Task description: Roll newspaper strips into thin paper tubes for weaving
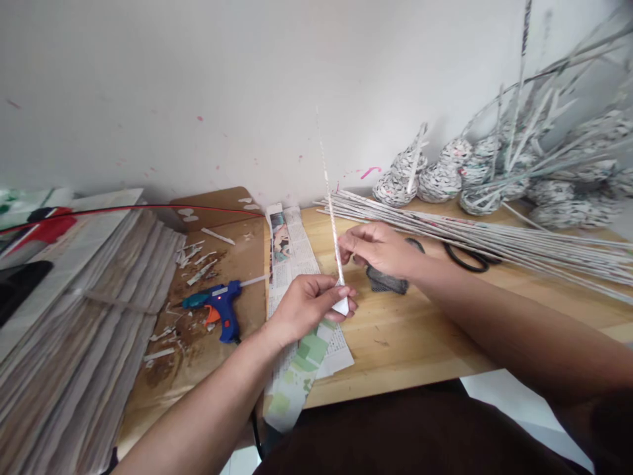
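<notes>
A thin rolled paper stick stands nearly upright at the middle, leaning slightly left. My left hand pinches its lower end, where a white flap of unrolled paper shows between thumb and fingers. Just right of the stick, my right hand has its thumb and fingers brought together close to the shaft; whether they grip it is hard to make out. Beneath my left hand lie printed newspaper strips, one with a green pattern.
Left are a tall newspaper stack and a blue glue gun on stained cardboard. Right are a dark mesh item, black scissors handles, a bundle of paper sticks and woven paper forms by the wall.
</notes>
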Tool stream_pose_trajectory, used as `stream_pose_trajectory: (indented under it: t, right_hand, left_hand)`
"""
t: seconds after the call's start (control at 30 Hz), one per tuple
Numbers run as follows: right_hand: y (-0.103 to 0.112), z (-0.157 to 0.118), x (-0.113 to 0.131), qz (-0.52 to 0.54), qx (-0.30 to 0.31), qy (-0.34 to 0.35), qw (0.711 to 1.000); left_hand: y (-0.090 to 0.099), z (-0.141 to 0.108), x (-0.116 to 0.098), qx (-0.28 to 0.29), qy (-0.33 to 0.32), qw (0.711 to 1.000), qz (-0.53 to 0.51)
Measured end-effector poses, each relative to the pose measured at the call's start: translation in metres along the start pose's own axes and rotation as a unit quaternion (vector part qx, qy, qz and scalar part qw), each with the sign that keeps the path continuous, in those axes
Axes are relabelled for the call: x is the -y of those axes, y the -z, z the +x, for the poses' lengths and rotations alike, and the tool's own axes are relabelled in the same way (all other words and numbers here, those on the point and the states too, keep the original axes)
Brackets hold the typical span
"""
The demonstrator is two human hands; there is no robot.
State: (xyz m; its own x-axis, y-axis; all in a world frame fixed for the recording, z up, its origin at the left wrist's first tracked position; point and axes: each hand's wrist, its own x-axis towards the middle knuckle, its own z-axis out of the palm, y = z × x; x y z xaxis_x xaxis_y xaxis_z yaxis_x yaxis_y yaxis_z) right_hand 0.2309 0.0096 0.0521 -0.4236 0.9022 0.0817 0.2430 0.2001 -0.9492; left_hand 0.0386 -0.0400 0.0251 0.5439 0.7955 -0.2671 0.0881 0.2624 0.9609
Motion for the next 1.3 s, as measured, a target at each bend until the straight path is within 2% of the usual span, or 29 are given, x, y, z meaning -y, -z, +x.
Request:
stream_pose_trajectory:
  t: [0.07,0.13,0.2,0.23,0.33,0.37,0.47,0.6,0.77,0.83,0.93,0.97,1.07,1.17,1.3]
  right_hand:
    - [0.017,-0.003,0.011,-0.181,-0.029,0.031,0.983]
    - [0.033,-0.013,0.019,-0.379,-0.035,0.038,0.924]
    - [0.044,-0.028,0.02,-0.498,-0.04,0.022,0.866]
    - [0.046,-0.037,0.017,-0.527,-0.028,0.013,0.849]
    - [0.038,-0.062,-0.006,-0.541,0.057,0.035,0.839]
    - [0.032,-0.068,-0.015,-0.545,0.056,0.037,0.836]
    - [0.019,-0.077,-0.037,-0.553,-0.015,0.005,0.833]
    - [0.017,-0.072,-0.043,-0.53,-0.06,-0.015,0.846]
    - [0.026,-0.06,-0.035,-0.453,-0.087,-0.022,0.887]
    - [0.028,-0.054,-0.027,-0.428,-0.093,0.015,0.899]
    - [0.025,-0.041,-0.008,-0.405,-0.123,0.101,0.9]
    - [0.022,-0.035,0.0,-0.379,-0.118,0.115,0.911]
    - [0.008,-0.016,0.02,-0.206,-0.024,0.046,0.977]
    - [-0.007,-0.003,0.027,-0.162,-0.012,0.0,0.987]
    - [-0.019,0.001,0.025,-0.195,-0.053,-0.001,0.979]
  left_hand:
    - [0.001,0.001,0.0,-0.018,-0.003,1.0,-0.017]
    - [0.002,0.003,0.0,-0.038,-0.005,0.999,-0.033]
    - [0.003,0.004,-0.001,-0.055,-0.006,0.998,-0.042]
    - [0.003,0.004,-0.002,-0.06,-0.007,0.997,-0.045]
    - [0.003,0.004,-0.003,-0.066,-0.01,0.996,-0.056]
    - [0.002,0.004,-0.003,-0.065,-0.01,0.996,-0.059]
    - [0.001,0.004,-0.002,-0.065,-0.008,0.996,-0.061]
    - [0.001,0.004,-0.001,-0.061,-0.014,0.997,-0.05]
    - [0.002,0.004,0.0,-0.04,-0.023,0.998,-0.035]
    - [0.002,0.004,0.0,-0.035,-0.023,0.999,-0.033]
    - [0.001,0.002,0.0,-0.026,-0.028,0.999,-0.027]
    - [0.001,0.002,-0.001,-0.02,-0.031,0.999,-0.024]
    - [0.0,0.001,-0.002,-0.011,-0.037,0.999,-0.007]
    - [0.0,0.001,-0.001,-0.027,-0.043,0.999,0.019]
    - [0.002,0.005,0.003,-0.058,-0.048,0.996,0.056]
